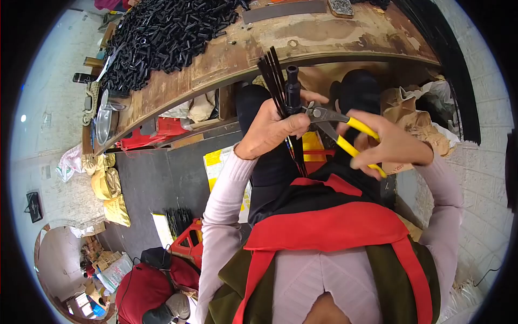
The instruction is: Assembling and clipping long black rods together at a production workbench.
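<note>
My left hand (278, 128) is closed round a black plastic tube-shaped part (293, 89), which stands upright out of the fist. A bundle of thin black strips (273, 75) passes through the same hand and sticks out above and below it. My right hand (386, 141) grips pliers (360, 125) with yellow handles, and the handles are spread apart. The metal head of the pliers meets the black part beside my left thumb. Whether the jaws bite on anything there is too small to tell.
A wooden workbench (302, 40) runs across the far side, with a big heap of small black tubular parts (167, 38) at its left. A grey block (341, 7) lies at its back edge. Brown paper bags (413, 116) stand at the right. Yellow bags (110, 189) sit at the left.
</note>
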A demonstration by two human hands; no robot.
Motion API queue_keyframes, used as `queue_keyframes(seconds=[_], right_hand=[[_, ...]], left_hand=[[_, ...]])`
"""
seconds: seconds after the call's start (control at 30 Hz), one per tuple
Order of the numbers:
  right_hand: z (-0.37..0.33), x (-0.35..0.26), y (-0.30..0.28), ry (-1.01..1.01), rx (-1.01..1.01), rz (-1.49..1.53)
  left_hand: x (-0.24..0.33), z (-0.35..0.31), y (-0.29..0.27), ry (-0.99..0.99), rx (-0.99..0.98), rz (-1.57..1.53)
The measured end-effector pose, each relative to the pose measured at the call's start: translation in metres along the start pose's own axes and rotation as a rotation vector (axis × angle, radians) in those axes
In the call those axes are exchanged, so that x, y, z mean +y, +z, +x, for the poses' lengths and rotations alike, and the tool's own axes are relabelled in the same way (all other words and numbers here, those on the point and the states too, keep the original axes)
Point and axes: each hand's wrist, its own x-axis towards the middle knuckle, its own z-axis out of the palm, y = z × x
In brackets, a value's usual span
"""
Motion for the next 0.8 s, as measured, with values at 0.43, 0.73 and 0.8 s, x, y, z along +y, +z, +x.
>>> queue_keyframes(seconds=[0.43, 0.73, 0.8], right_hand=[[0.02, 0.035, 0.008, -0.178, 0.199, -0.407], [0.017, 0.026, 0.01, -0.136, 0.135, -0.145], [0.018, 0.022, 0.01, -0.028, 0.068, -0.03]], left_hand=[[-0.003, -0.006, 0.009, -0.017, 0.108, 0.044], [-0.006, -0.005, 0.011, 0.0, 0.143, 0.001], [-0.006, -0.005, 0.01, 0.004, 0.145, 0.005]])
